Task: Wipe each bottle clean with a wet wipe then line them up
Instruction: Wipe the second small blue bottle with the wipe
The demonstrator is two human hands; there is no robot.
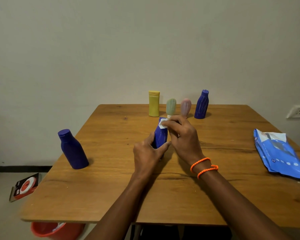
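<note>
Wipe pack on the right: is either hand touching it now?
No: the wipe pack lies alone, while the left hand and right hand work the blue bottle.

No text can be read anywhere. The blue wet wipe pack at the right edge of the table carries a white label panel and a row of small white round marks along its near side, but all are too blurred to make out. The red and black card on the floor left of the table bears white lettering on its near left corner, too small to read.
</note>
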